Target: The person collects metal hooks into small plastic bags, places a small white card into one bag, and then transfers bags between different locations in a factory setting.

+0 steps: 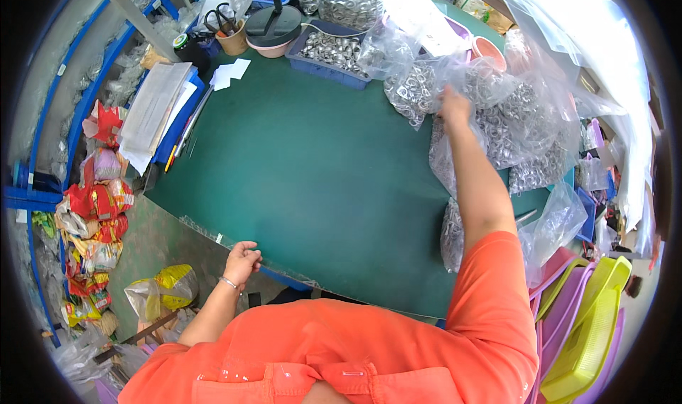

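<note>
My right hand (455,109) reaches far forward to the heap of clear bags at the table's right side. Its fingers are closed on the gathered plastic of a clear plastic bag (442,155); the fingertips are partly hidden by the film. Around it lie several clear bags of small silvery metal parts (522,113), with another such bag (412,91) just left of the hand. My left hand (241,265) rests by the near left edge of the green table (305,177). Its fingers are loosely bent and apart, with nothing visible in them.
At the back stand a blue tray of metal parts (334,52), a lidded dark container (273,28) and a cup with scissors (233,38). Papers on a blue holder (160,109) lie at the left edge. Stacked plastic baskets (586,333) stand at the lower right.
</note>
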Tool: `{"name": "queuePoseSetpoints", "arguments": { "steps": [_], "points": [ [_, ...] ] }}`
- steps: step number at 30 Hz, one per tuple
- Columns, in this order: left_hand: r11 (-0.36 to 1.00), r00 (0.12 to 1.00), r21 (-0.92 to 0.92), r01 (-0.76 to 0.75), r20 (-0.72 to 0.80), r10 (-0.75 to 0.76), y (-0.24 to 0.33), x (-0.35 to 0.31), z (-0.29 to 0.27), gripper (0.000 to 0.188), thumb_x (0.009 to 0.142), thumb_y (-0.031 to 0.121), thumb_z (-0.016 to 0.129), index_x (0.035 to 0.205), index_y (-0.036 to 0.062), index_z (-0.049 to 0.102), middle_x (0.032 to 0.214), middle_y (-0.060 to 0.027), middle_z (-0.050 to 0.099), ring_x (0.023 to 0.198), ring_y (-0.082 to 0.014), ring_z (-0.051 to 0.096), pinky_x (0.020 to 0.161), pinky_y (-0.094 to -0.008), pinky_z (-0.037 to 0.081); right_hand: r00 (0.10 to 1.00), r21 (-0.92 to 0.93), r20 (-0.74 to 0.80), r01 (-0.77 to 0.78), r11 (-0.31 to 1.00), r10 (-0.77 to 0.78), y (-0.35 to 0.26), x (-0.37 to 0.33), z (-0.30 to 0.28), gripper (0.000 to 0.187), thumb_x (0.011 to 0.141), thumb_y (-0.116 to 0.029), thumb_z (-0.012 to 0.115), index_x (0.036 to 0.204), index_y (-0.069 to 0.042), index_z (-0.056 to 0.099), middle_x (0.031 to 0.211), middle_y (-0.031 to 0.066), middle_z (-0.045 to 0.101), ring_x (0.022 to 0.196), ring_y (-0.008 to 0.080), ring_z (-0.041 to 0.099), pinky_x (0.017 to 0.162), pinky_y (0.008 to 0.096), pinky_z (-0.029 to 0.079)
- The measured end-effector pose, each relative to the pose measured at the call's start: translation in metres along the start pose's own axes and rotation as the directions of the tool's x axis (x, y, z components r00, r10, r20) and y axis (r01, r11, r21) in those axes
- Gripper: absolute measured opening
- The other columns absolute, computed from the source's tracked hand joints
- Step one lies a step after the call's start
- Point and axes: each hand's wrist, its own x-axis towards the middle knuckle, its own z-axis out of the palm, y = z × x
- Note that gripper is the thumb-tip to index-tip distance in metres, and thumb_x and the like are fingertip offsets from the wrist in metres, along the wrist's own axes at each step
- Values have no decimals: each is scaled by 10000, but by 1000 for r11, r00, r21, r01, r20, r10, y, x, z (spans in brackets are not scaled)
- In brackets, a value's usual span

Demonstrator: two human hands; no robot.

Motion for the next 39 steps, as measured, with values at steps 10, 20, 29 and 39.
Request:
{"name": "queuePoseSetpoints", "arguments": {
  "steps": [10, 20, 29, 39],
  "points": [
    [987, 991, -99, -125, 40, 129, 4, 21, -3, 249, 829, 59, 565, 1058, 9, 480, 716, -26, 544, 579, -76, 488, 513, -211, 412, 898, 304, -104, 439, 846, -428, -172, -113, -50, 328, 834, -231, 596, 575, -34, 552, 582, -37, 486, 533, 60, 415, 483, 248, 331],
    [629, 664, 229, -743, 363, 653, 84, 38, 86, 1036, 578, 254, 817, 1366, 47, 178, 1258, -179, 394, 1165, -274, 400, 968, -389, 347, 829, 614, 337, 166, 771, -447, -161, -248, -7, 239, 805, -116, 623, 582, -38, 585, 608, -64, 504, 551, 22, 425, 485, 206, 352],
    [314, 466, 579, -753, 131, 875, 78, 99, 101, 545, 705, 341, 686, 1109, 31, 491, 1140, -165, 504, 1082, -349, 442, 918, -431, 334, 562, 315, 584, 508, 802, -586, -130, -207, 21, 267, 747, -242, 704, 866, -54, 556, 901, 64, 527, 696, 161, 508, 569, 267, 429],
    [37, 165, 648, -761, 138, 977, 46, 129, 105, 343, 689, 224, 644, 971, 62, 535, 1079, -163, 473, 1004, -392, 434, 864, -482, 341, 791, -697, 431, 597, 397, -435, -86, -18, 35, 237, 804, -157, 556, 1006, -40, 515, 1064, 157, 523, 907, 341, 572, 753, 419, 476]
  ]
}}
